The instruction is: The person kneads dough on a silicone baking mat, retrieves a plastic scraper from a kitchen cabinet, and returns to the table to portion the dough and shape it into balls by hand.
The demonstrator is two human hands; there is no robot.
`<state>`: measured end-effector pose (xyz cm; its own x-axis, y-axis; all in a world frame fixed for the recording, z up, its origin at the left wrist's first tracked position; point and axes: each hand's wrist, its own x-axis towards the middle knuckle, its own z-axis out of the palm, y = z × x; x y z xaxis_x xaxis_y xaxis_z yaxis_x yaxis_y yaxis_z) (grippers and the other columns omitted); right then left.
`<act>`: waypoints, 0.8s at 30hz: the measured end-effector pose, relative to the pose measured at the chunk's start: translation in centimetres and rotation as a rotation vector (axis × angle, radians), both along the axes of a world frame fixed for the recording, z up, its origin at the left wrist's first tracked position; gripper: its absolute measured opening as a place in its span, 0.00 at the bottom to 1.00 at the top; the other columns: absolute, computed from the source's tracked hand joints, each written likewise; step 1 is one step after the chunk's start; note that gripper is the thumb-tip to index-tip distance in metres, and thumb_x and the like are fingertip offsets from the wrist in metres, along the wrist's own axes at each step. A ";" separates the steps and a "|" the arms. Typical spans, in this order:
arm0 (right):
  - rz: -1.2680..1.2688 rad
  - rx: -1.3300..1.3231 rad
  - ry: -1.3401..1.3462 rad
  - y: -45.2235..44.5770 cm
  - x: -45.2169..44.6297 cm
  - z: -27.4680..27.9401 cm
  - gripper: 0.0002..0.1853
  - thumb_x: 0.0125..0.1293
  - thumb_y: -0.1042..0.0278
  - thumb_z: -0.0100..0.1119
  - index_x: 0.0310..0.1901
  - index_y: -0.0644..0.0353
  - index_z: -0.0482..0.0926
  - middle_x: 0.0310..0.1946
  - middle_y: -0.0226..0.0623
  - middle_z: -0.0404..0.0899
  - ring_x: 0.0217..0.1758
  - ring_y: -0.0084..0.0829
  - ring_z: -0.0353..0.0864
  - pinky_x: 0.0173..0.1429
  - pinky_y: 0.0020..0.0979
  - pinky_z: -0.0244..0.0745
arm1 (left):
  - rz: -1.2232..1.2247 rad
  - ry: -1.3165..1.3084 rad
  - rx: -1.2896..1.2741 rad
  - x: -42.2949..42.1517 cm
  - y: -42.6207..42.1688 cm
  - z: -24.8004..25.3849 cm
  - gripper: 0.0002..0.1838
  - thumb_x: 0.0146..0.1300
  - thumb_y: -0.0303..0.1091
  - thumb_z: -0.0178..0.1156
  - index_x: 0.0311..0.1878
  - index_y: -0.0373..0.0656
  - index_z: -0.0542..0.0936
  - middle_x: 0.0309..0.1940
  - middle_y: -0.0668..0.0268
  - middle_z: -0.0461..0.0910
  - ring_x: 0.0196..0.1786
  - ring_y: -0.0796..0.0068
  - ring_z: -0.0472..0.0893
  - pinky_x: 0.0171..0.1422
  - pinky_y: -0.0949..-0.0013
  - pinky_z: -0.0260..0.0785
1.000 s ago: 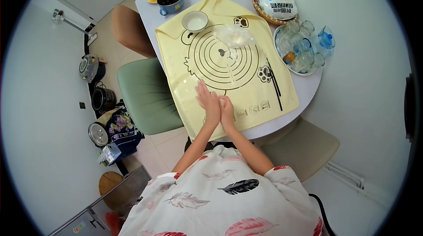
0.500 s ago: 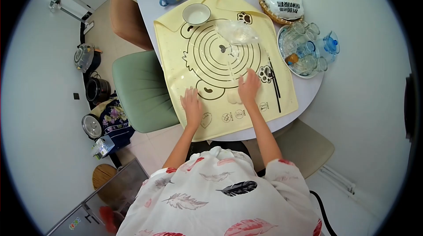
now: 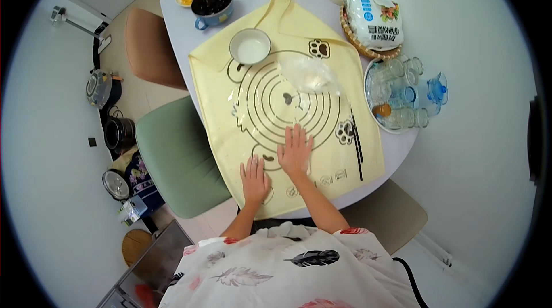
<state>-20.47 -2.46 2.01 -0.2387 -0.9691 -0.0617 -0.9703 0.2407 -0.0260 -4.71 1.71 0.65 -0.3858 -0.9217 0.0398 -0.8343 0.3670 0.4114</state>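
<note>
The white plastic bag [image 3: 355, 35] bears bold black Chinese characters [image 3: 384, 33], upside down in this view; one row appears to read 保鲜膜套, while the other row is not clear enough to read. Beside them, small blue lettering [image 3: 367, 8] is illegible. The cream pastry mat [image 3: 215, 118] carries small outlined icons [image 3: 326, 181] along its near edge, their captions too tiny to read.

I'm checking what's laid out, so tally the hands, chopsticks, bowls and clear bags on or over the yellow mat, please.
Hands: 2 (left hand, right hand)
Chopsticks: 2
Bowl: 1
Clear bag: 1
Total: 6
</note>
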 end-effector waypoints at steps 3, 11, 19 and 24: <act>0.021 -0.201 -0.085 -1.2 -0.3 -0.5 0.30 0.60 0.50 0.46 0.61 0.58 0.63 0.65 0.42 0.56 0.65 0.42 0.55 0.68 0.53 0.45 | 0.014 -0.009 0.060 -0.2 0.1 0.3 0.27 0.57 0.31 0.47 0.63 0.41 0.62 0.65 0.58 0.57 0.69 0.59 0.53 0.72 0.47 0.38; -0.114 -0.503 -0.445 -5.5 -1.3 0.2 0.18 0.58 0.62 0.49 0.49 0.60 0.71 0.47 0.35 0.73 0.54 0.37 0.68 0.59 0.39 0.61 | 0.018 0.007 0.021 -0.2 0.2 0.4 0.27 0.57 0.30 0.46 0.62 0.42 0.63 0.65 0.58 0.59 0.68 0.58 0.55 0.72 0.49 0.38; -0.760 -0.811 -2.266 -0.9 -4.3 -2.0 0.15 0.68 0.61 0.38 0.40 0.66 0.70 0.19 0.40 0.73 0.23 0.33 0.72 0.41 0.31 0.70 | 0.032 0.045 -0.041 -0.3 0.2 0.6 0.25 0.58 0.28 0.46 0.61 0.42 0.65 0.64 0.59 0.61 0.68 0.59 0.57 0.72 0.51 0.41; -0.101 -0.600 -0.332 2.5 -3.9 -0.9 0.16 0.56 0.60 0.59 0.39 0.62 0.69 0.31 0.36 0.74 0.38 0.34 0.69 0.48 0.38 0.61 | 0.019 0.061 -0.028 -0.1 0.4 0.4 0.25 0.58 0.28 0.46 0.62 0.43 0.64 0.64 0.60 0.59 0.68 0.59 0.57 0.73 0.52 0.40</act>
<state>-24.41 0.03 1.11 -0.3911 -0.8325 0.3924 -0.8615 0.1810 -0.4745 -4.81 2.15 1.05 -0.3642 -0.9271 0.0884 -0.8149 0.3631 0.4518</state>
